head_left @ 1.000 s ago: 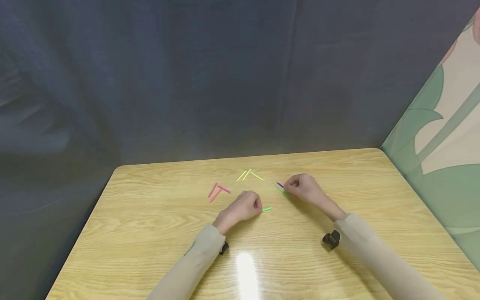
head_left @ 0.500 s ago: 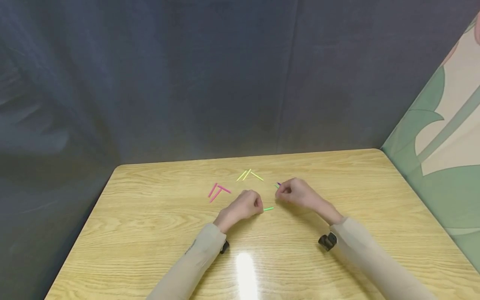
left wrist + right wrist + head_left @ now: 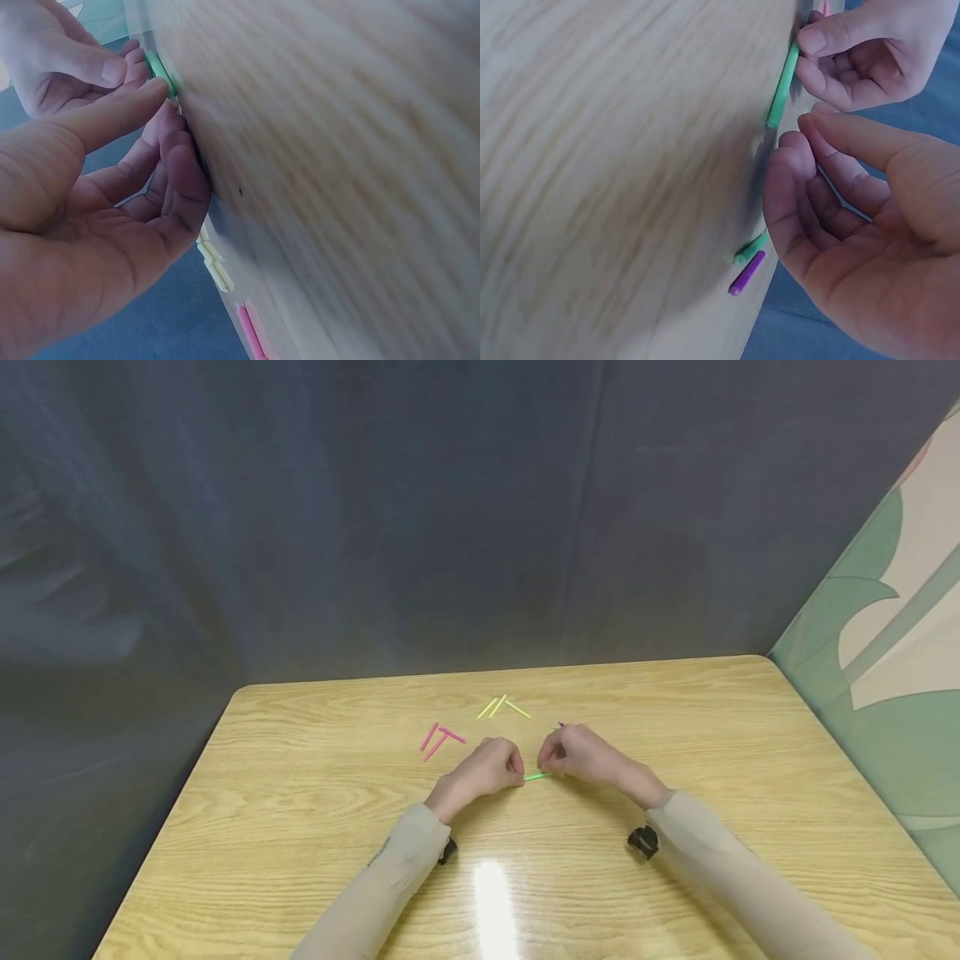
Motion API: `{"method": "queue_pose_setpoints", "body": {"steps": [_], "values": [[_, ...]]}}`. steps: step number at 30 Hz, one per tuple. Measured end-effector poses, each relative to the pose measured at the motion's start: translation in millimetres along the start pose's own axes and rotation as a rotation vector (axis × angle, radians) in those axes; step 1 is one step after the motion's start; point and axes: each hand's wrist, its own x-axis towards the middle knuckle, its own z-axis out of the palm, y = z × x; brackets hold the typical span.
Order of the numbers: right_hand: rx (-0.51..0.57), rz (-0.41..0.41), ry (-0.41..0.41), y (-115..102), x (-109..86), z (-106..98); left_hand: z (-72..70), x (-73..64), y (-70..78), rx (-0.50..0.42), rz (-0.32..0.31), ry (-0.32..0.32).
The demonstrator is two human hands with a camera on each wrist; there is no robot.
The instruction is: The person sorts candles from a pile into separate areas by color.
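My left hand (image 3: 486, 768) pinches one end of a thin green stick (image 3: 784, 88) between thumb and finger, low over the wooden table. The stick's other end points at my right hand (image 3: 588, 755). In the right wrist view, my right hand's fingers are curled with thumb and fingertip together, beside that free end, and no object shows between them. Behind the right hand lie a second green stick (image 3: 750, 249) and a purple stick (image 3: 747, 273), side by side on the table. The hand mostly hides both of these in the head view.
Several pink sticks (image 3: 435, 747) lie on the table (image 3: 337, 827) left of the hands. Yellow sticks (image 3: 497, 707) lie farther back, near the far edge. A dark curtain (image 3: 450, 527) hangs behind the table, and a patterned panel (image 3: 892, 693) borders its right side.
My right hand has moved left and nearer, from the purple and second green sticks to the free end of the held green stick. My left hand stays nearly in place, pinching its stick.
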Motion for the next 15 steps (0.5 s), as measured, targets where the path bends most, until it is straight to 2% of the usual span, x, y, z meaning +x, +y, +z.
{"method": "queue_pose_setpoints", "body": {"steps": [8, 15], "values": [[-0.035, 0.014, -0.026, 0.0, 3.7, 5.0, -5.3, -3.5, -3.1, -0.008, -0.004, -0.027], [-0.075, 0.003, -0.037, -2.0, 7.9, 7.2, -9.0, -6.9, -6.6, -0.016, -0.033, -0.022]]}}
